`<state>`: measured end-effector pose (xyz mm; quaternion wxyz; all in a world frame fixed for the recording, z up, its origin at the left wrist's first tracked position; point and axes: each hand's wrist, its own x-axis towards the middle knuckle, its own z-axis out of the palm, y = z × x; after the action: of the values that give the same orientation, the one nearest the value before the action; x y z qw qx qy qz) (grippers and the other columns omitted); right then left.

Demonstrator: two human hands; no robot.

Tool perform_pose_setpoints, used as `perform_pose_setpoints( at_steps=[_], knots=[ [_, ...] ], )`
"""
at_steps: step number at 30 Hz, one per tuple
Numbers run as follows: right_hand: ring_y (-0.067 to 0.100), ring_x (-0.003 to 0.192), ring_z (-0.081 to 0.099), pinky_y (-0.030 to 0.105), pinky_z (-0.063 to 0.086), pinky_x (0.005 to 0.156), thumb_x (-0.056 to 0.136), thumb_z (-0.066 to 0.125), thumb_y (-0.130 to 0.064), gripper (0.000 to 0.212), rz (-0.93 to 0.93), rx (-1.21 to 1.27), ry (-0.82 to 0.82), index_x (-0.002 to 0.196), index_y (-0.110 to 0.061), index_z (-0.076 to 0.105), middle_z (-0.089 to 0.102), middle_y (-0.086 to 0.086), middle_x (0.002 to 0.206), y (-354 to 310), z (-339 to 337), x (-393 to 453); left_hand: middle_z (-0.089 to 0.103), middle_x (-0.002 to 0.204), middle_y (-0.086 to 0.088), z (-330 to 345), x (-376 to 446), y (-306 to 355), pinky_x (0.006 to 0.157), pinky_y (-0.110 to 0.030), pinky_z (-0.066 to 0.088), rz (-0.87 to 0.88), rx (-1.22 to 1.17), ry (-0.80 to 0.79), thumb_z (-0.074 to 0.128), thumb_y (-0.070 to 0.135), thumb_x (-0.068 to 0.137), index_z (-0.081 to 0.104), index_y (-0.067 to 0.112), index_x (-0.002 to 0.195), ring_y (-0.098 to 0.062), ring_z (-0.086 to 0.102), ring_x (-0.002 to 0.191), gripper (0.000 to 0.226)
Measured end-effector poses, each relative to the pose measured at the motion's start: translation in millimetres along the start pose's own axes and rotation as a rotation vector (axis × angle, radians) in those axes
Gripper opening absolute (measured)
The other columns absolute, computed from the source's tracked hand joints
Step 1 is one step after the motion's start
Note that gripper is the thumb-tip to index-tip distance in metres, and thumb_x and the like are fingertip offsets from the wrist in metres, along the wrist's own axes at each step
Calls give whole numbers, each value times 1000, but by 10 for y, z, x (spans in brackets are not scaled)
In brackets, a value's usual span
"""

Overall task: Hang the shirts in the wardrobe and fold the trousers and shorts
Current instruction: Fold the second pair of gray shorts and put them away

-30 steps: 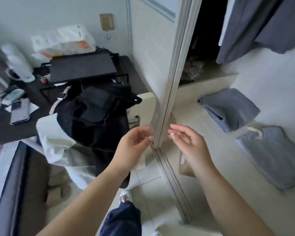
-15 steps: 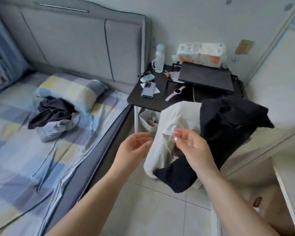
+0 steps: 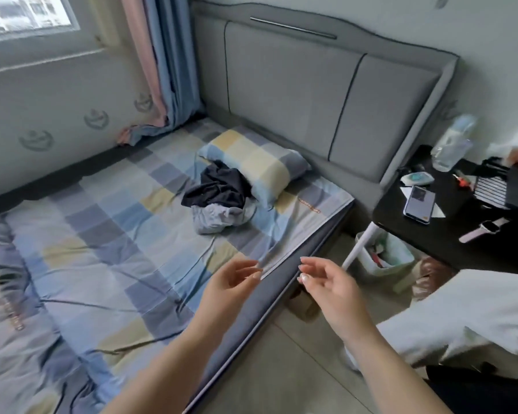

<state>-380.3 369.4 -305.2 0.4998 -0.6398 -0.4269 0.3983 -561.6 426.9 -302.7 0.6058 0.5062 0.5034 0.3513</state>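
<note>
A crumpled dark garment (image 3: 216, 189) lies on the checked bed sheet (image 3: 108, 234) beside the pillow (image 3: 257, 165), with a grey garment (image 3: 219, 218) bunched just in front of it. My left hand (image 3: 231, 282) and my right hand (image 3: 326, 282) hover over the bed's near edge, well short of the clothes. Both hands have relaxed fingers and hold nothing. A white garment (image 3: 467, 312) and a black one (image 3: 485, 389) lie draped at the lower right. The wardrobe is out of view.
A grey padded headboard (image 3: 326, 94) stands behind the bed. A black side table (image 3: 449, 231) at the right carries a phone (image 3: 419, 200), a watch (image 3: 482, 230) and a bottle (image 3: 453, 141). A small bin (image 3: 383, 258) sits under it. Curtains (image 3: 162, 64) hang at the far left corner.
The view has swung left from the wardrobe to the bed. Both hands stay empty and raised in front of me. The dark and grey garments on the bed are now central.
</note>
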Motion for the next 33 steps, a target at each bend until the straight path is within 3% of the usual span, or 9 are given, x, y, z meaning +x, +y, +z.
perform_pose_setpoints(
  at_steps=[5,11,15,17,23,26,29,31,33],
  knots=[
    [14,95,65,28,51,88,88,64,-10,25,37,-23,-91,100,-31,67,69,-7,96,30,246,528,72,101,2,-298,336,-128,82,-19,53,-98,-48,80,63,13,91,65,20,103,-12,68,96,14],
    [0,87,64,14,48,78,88,63,-6,26,111,-77,-237,96,-31,66,70,-7,93,264,470,1486,72,100,4,-440,1192,-244,86,-25,51,-184,-46,192,64,14,90,64,21,102,-11,67,95,14],
    [1,86,63,10,47,75,88,63,-5,25,186,-149,-371,94,-30,65,68,-8,96,557,663,2546,72,101,2,-519,2088,-506,90,-31,51,-293,-40,292,65,21,90,65,23,104,-13,66,98,14],
    [4,89,62,7,47,72,89,62,-7,24,198,-206,-441,93,-31,63,66,-10,96,665,782,3104,71,99,-1,-557,2498,-628,84,-29,50,-361,-50,361,64,20,91,65,19,107,-16,66,97,16],
    [8,98,60,27,49,89,88,63,-21,19,74,-609,-721,105,-30,62,65,-7,104,1320,1480,4850,70,101,-4,-819,3786,-1224,75,-26,45,-528,-152,494,65,18,90,63,20,103,-14,64,88,13],
    [12,109,57,23,42,88,89,61,-24,32,-57,-754,-745,121,-22,60,59,-3,119,1757,1981,5556,69,104,-3,-1052,4429,-1645,78,-28,46,-552,-121,499,66,19,89,63,19,107,-17,64,93,18],
    [20,125,45,31,40,97,92,55,-29,48,-179,-938,-821,137,-17,45,45,1,139,2245,2503,6026,66,106,-2,-1272,5005,-2139,72,-23,46,-577,-35,506,66,21,88,60,18,112,-12,62,92,24],
    [22,133,35,35,37,103,92,52,-30,51,-263,-1073,-879,138,-13,41,37,3,145,2597,2820,6246,65,110,-3,-1353,5315,-2520,75,-23,47,-583,-10,520,68,20,87,59,15,116,-10,62,94,31],
    [21,139,25,35,30,108,92,50,-31,52,-341,-1180,-910,139,-11,39,30,4,150,2925,3078,6412,61,119,-8,-1372,5594,-2889,88,-28,48,-589,9,551,70,19,85,57,13,119,-15,60,103,37]
  ],
)
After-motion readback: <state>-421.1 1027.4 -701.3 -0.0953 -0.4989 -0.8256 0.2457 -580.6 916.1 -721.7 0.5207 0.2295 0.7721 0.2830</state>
